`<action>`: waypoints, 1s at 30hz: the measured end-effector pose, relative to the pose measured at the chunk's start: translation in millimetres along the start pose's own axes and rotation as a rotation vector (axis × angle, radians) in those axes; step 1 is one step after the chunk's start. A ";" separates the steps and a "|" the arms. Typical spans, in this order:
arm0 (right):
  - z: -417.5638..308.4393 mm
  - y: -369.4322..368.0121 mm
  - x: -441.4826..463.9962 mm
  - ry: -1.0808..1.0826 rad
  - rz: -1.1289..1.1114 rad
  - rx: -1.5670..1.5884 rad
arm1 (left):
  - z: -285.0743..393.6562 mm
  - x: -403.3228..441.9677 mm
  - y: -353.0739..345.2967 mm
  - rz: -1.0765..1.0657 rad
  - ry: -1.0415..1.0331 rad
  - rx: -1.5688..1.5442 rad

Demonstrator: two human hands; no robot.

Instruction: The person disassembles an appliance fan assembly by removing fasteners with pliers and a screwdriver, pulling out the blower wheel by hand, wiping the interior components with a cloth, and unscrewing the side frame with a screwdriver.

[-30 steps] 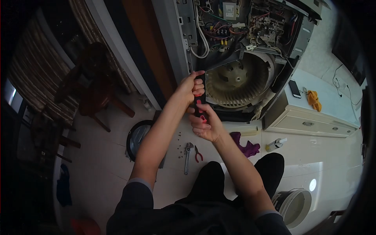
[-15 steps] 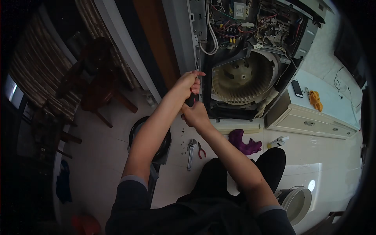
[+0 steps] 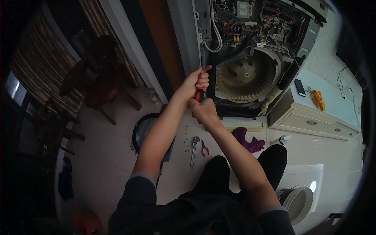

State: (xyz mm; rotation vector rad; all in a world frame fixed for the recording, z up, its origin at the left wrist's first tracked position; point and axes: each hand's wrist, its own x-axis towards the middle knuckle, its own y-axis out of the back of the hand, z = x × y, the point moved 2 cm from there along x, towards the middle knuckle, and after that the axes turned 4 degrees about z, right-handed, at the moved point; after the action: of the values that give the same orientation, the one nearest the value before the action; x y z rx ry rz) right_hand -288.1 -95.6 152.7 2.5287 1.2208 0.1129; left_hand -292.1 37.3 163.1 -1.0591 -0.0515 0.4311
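Note:
A screwdriver (image 3: 200, 94) with a red and black handle points up along the left edge of an opened appliance cabinet (image 3: 202, 27). My left hand (image 3: 198, 81) is closed round its upper part, near the shaft, with the index finger stretched toward the cabinet. Below it, my right hand (image 3: 204, 111) grips the lower end of the handle. The screwdriver's tip lies against or close to the cabinet's side frame; contact is too small to make out. Inside the cabinet are a dusty blower wheel (image 3: 246, 76), wiring and a circuit board (image 3: 274, 30).
On the floor lie an adjustable wrench (image 3: 194, 152), red-handled pliers (image 3: 205, 149), several small screws and a purple cloth (image 3: 248, 141). A bucket (image 3: 297, 203) stands at lower right. A phone (image 3: 300, 87) and an orange cloth (image 3: 318, 100) rest on the white cabinet (image 3: 313, 123). Wooden chairs (image 3: 103, 92) stand left.
The view has shifted slightly, so most things appear a little farther right. More of the red handle shows between my hands. Both hands keep their hold on the screwdriver.

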 end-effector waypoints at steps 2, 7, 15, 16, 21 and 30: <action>-0.6 -2.5 0.0 0.026 0.031 -0.037 | -4.1 -12.3 -24.6 0.257 -0.053 0.260; -3.3 17.3 6.9 0.080 0.035 -0.042 | -1.0 8.1 -29.0 0.482 -0.121 0.562; -4.1 16.1 3.1 -0.205 -0.236 0.652 | -4.2 12.9 -19.0 0.446 -0.124 0.376; -2.1 9.5 4.2 -0.213 -0.240 0.653 | -3.3 9.5 -14.7 0.455 -0.121 0.373; -4.8 10.6 1.5 0.213 0.188 -0.088 | -6.9 5.0 -13.1 0.248 -0.090 0.189; 1.2 31.3 -6.1 -0.039 -0.333 0.471 | -17.5 19.6 8.5 -0.430 0.136 -0.562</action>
State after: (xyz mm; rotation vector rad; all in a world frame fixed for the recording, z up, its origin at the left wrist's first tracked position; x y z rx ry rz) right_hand -268.3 -118.8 162.2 2.6304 1.8060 -0.3390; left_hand -272.6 33.6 143.9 -1.5825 -0.2861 -0.0581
